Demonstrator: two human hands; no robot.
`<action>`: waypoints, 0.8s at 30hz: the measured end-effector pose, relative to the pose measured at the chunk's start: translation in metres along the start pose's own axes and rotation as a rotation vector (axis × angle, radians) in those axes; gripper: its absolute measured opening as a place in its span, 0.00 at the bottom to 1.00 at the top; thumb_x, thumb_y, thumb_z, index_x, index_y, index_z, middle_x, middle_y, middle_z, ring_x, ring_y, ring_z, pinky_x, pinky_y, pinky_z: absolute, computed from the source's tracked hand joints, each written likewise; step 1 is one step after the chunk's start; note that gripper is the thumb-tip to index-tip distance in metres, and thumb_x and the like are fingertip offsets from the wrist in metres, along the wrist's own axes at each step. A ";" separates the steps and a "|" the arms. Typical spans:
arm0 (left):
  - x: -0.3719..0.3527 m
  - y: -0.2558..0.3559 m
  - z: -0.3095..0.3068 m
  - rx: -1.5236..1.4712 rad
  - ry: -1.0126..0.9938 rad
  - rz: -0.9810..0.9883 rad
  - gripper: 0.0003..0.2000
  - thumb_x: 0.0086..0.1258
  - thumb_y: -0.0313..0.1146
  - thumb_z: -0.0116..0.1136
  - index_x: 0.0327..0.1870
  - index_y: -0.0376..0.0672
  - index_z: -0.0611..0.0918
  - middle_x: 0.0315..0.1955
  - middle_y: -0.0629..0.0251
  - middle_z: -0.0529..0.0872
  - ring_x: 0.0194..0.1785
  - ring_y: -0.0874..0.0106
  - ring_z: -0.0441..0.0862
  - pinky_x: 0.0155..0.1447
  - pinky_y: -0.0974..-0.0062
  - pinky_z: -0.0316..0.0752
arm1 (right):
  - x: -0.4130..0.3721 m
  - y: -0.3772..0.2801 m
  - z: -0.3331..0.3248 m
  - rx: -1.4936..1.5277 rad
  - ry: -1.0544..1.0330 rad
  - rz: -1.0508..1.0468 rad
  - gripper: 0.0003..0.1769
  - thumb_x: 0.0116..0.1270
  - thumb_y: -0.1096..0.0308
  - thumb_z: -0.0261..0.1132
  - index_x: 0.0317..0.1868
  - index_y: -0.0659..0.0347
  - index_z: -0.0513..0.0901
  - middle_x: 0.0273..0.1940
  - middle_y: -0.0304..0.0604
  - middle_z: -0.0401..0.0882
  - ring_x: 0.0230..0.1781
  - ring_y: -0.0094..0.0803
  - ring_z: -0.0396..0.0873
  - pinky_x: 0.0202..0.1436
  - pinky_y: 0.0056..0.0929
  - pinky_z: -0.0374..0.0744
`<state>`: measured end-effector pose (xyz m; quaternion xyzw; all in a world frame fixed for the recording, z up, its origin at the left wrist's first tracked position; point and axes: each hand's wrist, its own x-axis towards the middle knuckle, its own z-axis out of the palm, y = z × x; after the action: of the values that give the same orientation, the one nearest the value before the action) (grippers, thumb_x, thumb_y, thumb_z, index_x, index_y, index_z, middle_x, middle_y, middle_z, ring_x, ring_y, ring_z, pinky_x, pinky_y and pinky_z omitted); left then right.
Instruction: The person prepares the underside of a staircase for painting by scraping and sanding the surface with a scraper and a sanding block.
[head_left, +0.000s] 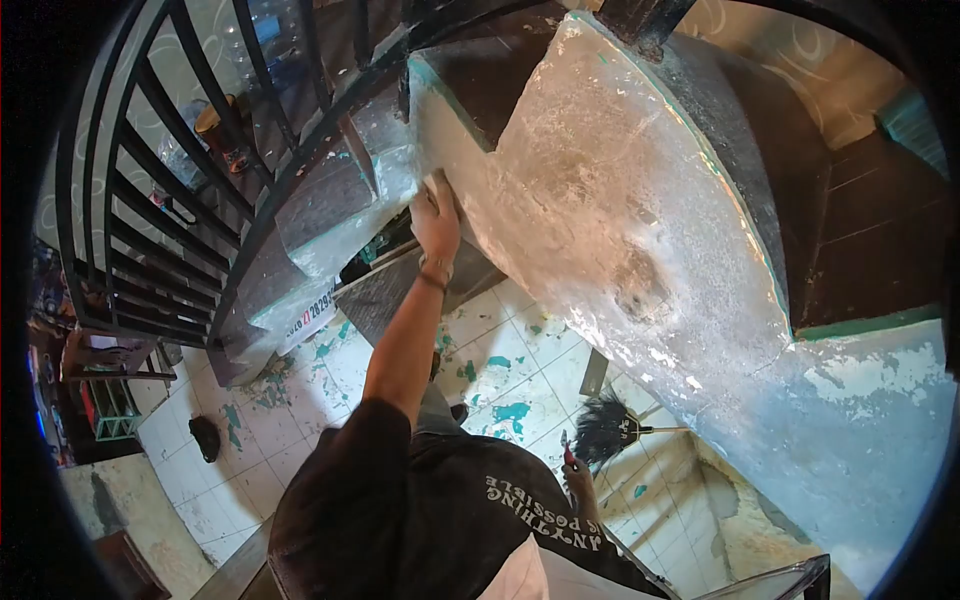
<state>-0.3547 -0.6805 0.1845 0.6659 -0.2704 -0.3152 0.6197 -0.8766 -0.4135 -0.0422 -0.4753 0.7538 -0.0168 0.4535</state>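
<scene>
My left hand [437, 220] reaches up to the underside of the curved staircase, its fingers extended against the edge of the worn plaster side [560, 170]. Patches of that plaster are bare, pale and rough, with turquoise paint along the step edges. Low by my body, my right hand [580, 485] is closed around a small red-handled tool [569, 454] with a metal end pointing up. Its exact kind is too small to make out.
A black metal railing [150, 200] curves along the left. Turquoise paint flakes [512, 411] litter the white tiled floor [475, 330]. A black-bristled broom [604, 430] lies at right. Dark stair treads [870, 220] rise on the right, and a wooden board [385, 300] stands beneath the stairs.
</scene>
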 end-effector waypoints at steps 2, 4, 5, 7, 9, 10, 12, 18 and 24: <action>0.007 0.001 0.020 0.159 0.309 0.288 0.31 0.73 0.45 0.54 0.67 0.27 0.69 0.50 0.44 0.77 0.53 0.49 0.74 0.60 0.53 0.66 | 0.035 0.047 0.010 0.019 0.041 -0.126 0.24 0.61 0.59 0.65 0.53 0.67 0.83 0.30 0.49 0.84 0.30 0.38 0.83 0.37 0.38 0.81; -0.049 -0.006 0.046 0.190 0.372 0.565 0.28 0.73 0.46 0.54 0.64 0.31 0.72 0.50 0.44 0.78 0.52 0.50 0.74 0.59 0.53 0.66 | 0.006 0.028 0.014 0.061 0.024 -0.032 0.25 0.59 0.58 0.68 0.52 0.67 0.83 0.30 0.49 0.84 0.29 0.35 0.82 0.34 0.36 0.80; -0.066 -0.009 0.052 0.216 0.437 0.846 0.25 0.74 0.47 0.54 0.62 0.34 0.75 0.50 0.44 0.78 0.51 0.50 0.74 0.58 0.54 0.66 | 0.005 0.027 0.018 0.059 0.002 0.033 0.25 0.59 0.58 0.68 0.52 0.68 0.82 0.30 0.49 0.84 0.28 0.35 0.82 0.33 0.36 0.79; -0.059 -0.011 0.043 0.256 0.397 0.790 0.25 0.76 0.47 0.53 0.62 0.33 0.75 0.51 0.42 0.79 0.52 0.49 0.74 0.59 0.53 0.67 | 0.011 0.053 0.026 -0.088 0.005 -0.117 0.24 0.61 0.59 0.69 0.53 0.68 0.82 0.29 0.49 0.84 0.26 0.33 0.81 0.31 0.34 0.78; -0.017 -0.010 0.032 0.227 0.366 0.601 0.26 0.77 0.47 0.51 0.63 0.33 0.76 0.53 0.41 0.79 0.54 0.47 0.75 0.60 0.53 0.67 | 0.004 0.049 0.022 -0.229 0.021 -0.272 0.24 0.62 0.60 0.69 0.53 0.68 0.82 0.29 0.49 0.83 0.25 0.32 0.81 0.30 0.33 0.78; 0.024 -0.005 0.024 0.169 0.373 0.464 0.26 0.77 0.47 0.51 0.63 0.34 0.75 0.54 0.41 0.79 0.54 0.46 0.75 0.60 0.53 0.67 | -0.005 0.032 0.016 -0.113 0.004 -0.115 0.23 0.62 0.61 0.68 0.54 0.67 0.82 0.29 0.49 0.84 0.25 0.33 0.81 0.30 0.34 0.78; 0.036 0.022 0.017 0.168 0.437 0.383 0.25 0.75 0.47 0.53 0.62 0.34 0.75 0.53 0.43 0.78 0.55 0.47 0.74 0.61 0.52 0.65 | -0.010 0.018 0.015 0.111 -0.011 0.114 0.25 0.59 0.59 0.69 0.54 0.64 0.83 0.31 0.51 0.85 0.29 0.39 0.84 0.33 0.39 0.80; -0.083 -0.003 0.051 0.167 0.299 0.826 0.32 0.71 0.44 0.56 0.70 0.31 0.66 0.56 0.42 0.75 0.60 0.45 0.70 0.67 0.51 0.60 | 0.018 0.055 0.037 -0.081 0.080 -0.017 0.24 0.58 0.57 0.69 0.52 0.62 0.84 0.37 0.55 0.87 0.37 0.46 0.86 0.43 0.42 0.82; 0.017 0.001 0.020 0.279 0.379 0.487 0.29 0.73 0.41 0.54 0.67 0.28 0.68 0.52 0.41 0.75 0.53 0.48 0.72 0.61 0.53 0.65 | 0.021 0.031 0.043 0.106 0.080 -0.001 0.20 0.61 0.59 0.68 0.47 0.66 0.84 0.26 0.49 0.84 0.24 0.38 0.84 0.30 0.38 0.80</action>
<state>-0.3586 -0.7059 0.1839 0.7069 -0.3420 0.0114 0.6190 -0.8709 -0.3944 -0.0951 -0.4501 0.7689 -0.0760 0.4476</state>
